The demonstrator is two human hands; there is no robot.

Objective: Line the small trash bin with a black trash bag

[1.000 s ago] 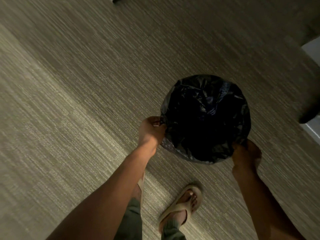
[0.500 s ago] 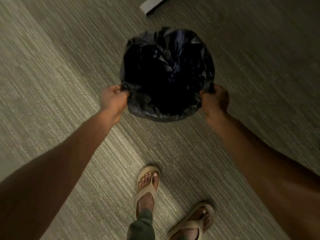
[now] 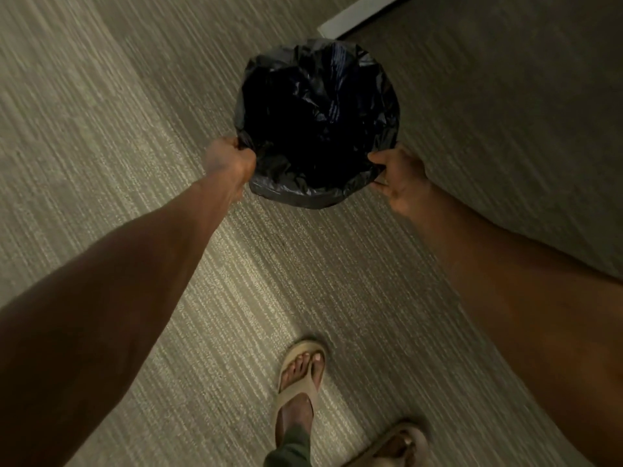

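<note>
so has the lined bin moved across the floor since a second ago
Cannot tell. The camera swings between pictures; the only fixed cue, the white baseboard, isn't comparable earlier. Left hand and right hand grip the black bag.

Black trash bag [image 3: 317, 126] is spread wide open, mouth up, glossy and crinkled; its edge is folded outward over a round rim, the bin beneath fully hidden by plastic; it sits over the carpet [image 3: 101, 129], ahead of the sandalled foot [image 3: 300, 375].
</note>
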